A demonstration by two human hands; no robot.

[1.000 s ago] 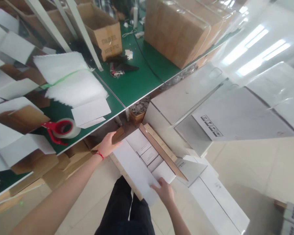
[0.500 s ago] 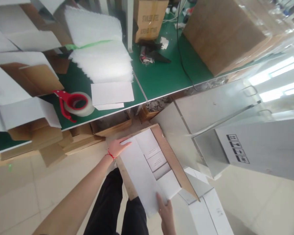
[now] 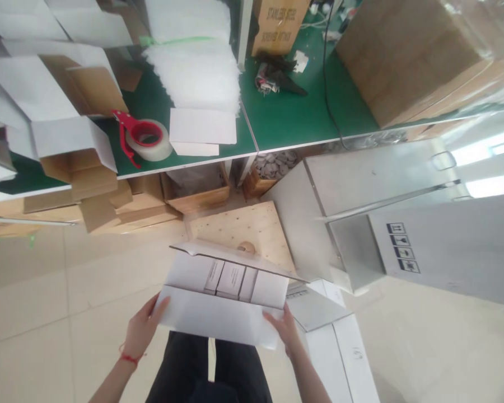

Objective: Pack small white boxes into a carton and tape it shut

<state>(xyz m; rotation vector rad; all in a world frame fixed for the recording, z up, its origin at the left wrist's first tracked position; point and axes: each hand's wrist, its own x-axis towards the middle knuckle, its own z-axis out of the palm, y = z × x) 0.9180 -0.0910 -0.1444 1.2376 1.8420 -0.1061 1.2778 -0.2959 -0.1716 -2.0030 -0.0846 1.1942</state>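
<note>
I hold a long white carton [image 3: 218, 319] lifted in front of my lap, its top flaps open. Several small white boxes [image 3: 231, 278] stand in a row inside it. My left hand [image 3: 145, 330] grips the carton's left end, fingers wrapped round the edge. My right hand [image 3: 283, 330] grips its right end. Beyond the carton a bare plywood board [image 3: 239, 226] lies low by the floor.
A green table [image 3: 285, 120] carries a red tape dispenser [image 3: 145, 140], a stack of white foam sheets [image 3: 193, 61], folded white cartons [image 3: 46, 95] and large brown boxes [image 3: 407, 50]. Grey metal cabinets [image 3: 361, 184] stand to the right. More white cartons [image 3: 340, 347] lie by my right knee.
The carton lay on the plywood board with my hands on its ends; now both hands have lifted it off the board and brought it towards me, turned level.
</note>
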